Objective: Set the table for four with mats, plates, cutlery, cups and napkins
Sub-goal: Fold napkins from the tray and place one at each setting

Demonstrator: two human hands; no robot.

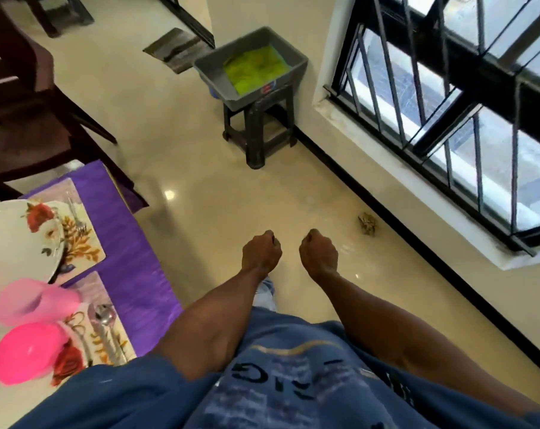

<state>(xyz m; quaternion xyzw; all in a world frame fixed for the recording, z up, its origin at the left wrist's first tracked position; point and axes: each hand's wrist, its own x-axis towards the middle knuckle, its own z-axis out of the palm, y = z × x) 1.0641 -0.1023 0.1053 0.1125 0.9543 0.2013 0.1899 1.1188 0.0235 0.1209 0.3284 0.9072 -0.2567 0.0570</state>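
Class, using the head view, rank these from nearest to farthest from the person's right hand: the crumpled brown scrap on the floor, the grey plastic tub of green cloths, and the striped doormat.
1. Crumpled brown scrap on the floor, just right of the right hand, by the wall.
2. Grey plastic tub of green cloths, on the dark stool ahead.
3. Striped doormat, beyond the tub, to its left.

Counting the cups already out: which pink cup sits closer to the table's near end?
The brighter, solid pink cup; the paler, see-through pink cup sits farther up.
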